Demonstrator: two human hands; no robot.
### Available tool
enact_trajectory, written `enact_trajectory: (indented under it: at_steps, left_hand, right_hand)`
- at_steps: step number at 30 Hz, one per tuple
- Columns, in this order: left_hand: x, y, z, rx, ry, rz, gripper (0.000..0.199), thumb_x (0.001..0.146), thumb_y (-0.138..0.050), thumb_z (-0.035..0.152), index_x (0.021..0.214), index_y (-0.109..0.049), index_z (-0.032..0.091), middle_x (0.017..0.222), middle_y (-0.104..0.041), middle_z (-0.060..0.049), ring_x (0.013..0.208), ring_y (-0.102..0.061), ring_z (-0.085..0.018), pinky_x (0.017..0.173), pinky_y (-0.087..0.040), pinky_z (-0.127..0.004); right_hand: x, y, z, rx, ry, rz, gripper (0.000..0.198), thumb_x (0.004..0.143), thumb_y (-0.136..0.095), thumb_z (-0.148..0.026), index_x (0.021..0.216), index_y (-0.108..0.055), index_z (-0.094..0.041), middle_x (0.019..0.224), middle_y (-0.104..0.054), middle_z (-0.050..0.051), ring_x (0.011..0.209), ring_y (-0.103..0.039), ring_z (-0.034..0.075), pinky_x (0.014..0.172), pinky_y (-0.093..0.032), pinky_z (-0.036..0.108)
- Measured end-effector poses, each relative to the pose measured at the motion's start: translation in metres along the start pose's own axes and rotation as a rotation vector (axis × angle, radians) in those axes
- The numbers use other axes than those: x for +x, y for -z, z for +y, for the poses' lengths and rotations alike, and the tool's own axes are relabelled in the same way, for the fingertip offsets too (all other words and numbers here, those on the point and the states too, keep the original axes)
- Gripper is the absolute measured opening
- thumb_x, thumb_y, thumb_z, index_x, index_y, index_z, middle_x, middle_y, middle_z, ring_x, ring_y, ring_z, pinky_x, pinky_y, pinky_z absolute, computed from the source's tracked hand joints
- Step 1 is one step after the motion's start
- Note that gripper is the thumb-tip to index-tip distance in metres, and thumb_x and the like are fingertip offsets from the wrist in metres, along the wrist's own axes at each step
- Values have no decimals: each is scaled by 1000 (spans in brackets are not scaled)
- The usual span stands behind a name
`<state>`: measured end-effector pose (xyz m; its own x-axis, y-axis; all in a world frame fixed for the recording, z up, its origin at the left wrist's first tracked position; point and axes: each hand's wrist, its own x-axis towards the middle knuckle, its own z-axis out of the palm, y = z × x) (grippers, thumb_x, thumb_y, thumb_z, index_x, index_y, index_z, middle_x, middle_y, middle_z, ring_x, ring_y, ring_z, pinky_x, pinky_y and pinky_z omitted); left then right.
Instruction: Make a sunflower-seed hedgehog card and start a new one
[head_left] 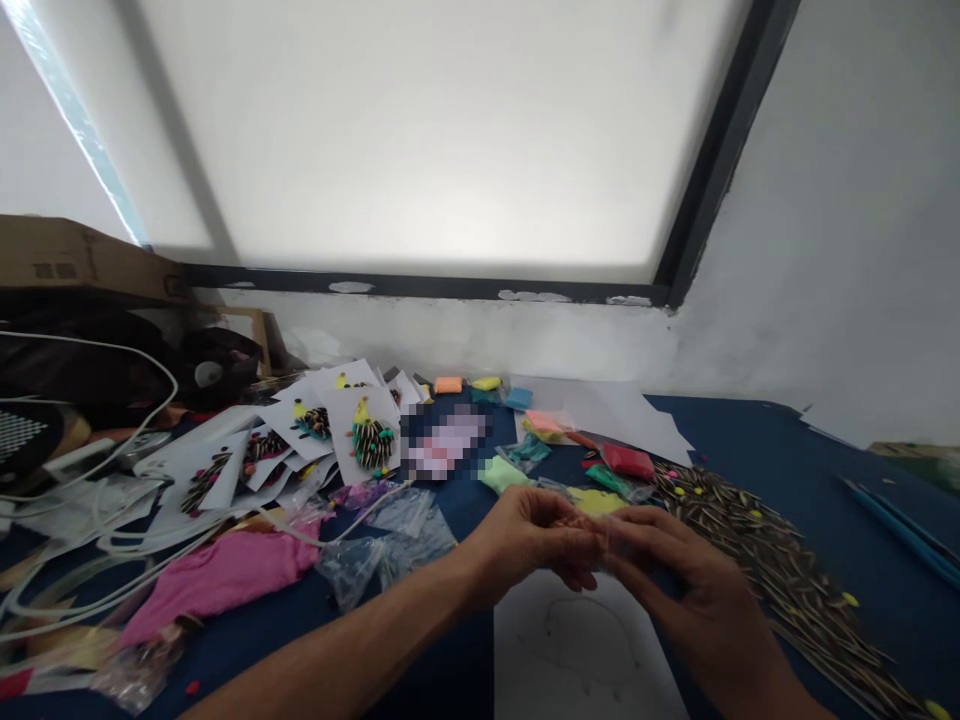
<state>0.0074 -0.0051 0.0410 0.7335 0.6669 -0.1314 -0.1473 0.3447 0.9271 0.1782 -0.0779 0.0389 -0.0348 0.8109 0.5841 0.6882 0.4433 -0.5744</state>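
Just above a white sheet (pixel 525 670) with a faint pencil outline, my two hands meet with closed fingers. Between their fingertips is a small clear plastic bag (pixel 606 540), mostly hidden; its contents cannot be made out. My left hand (pixel 525 535) pinches it from the left, and my right hand (pixel 686 565) grips it from the right. Right behind the hands lie a light green clay packet (pixel 504 474), a yellow piece (pixel 596 500) and a red clay packet (pixel 628 461). A heap of striped sunflower seeds (pixel 795 570) spreads beside my right hand.
Finished seed-and-clay pictures (pixel 373 440) on white cards pile up at left. Nearer are a pink cloth-like piece (pixel 225 575), empty plastic bags (pixel 397 545) and a looping white cable (pixel 112 545). A cardboard box (pixel 82 260) stands back left; a blue pen-like object (pixel 900 525) lies far right.
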Motion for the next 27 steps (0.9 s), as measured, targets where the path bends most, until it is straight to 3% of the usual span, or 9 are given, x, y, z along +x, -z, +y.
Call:
enact_trajectory:
  at_steps: [10,15,21,24,26,27]
  left_hand:
    - [2,2,-5,-19,-29,-35,47,50,-90,38,76,-64,9,64,-63,-2,56,-62,-14,58,-48,-27]
    - [1,6,0,7,-12,-16,48,53,-88,39,81,-64,10,68,-64,-2,58,-61,-12,57,-45,-24]
    - [5,8,-4,101,-19,-44,48,57,-84,43,84,-61,12,67,-62,-1,54,-59,-11,50,-41,-21]
    - [9,17,-2,312,-87,103,40,73,-73,38,102,-62,13,80,-67,-5,61,-62,-13,50,-42,-21]
    - [12,26,0,623,-275,364,20,82,-62,30,93,-66,13,80,-68,-6,63,-61,-14,57,-46,-23]
    - [13,30,0,682,-319,430,16,83,-59,26,90,-67,14,82,-69,-6,70,-63,-16,64,-48,-26]
  right_hand:
    - [-1,0,-1,-50,17,-12,13,84,-63,-28,75,-72,-25,83,-73,4,76,-72,18,65,-58,22]
    - [-1,2,7,-30,3,-30,14,84,-64,-31,87,-77,-27,93,-76,5,86,-74,20,75,-59,26]
    - [-1,-1,2,-38,-9,-71,16,85,-61,-34,79,-75,-29,84,-76,1,78,-73,18,68,-57,23]
    - [0,2,5,-108,-78,-17,16,83,-60,-38,77,-72,-28,79,-75,1,71,-72,19,63,-56,24]
    - [2,7,9,-158,-133,26,17,82,-60,-40,77,-69,-27,73,-73,1,63,-70,19,55,-54,26]
    - [3,10,12,-183,-160,46,19,82,-59,-42,77,-68,-27,70,-72,1,58,-68,19,52,-52,27]
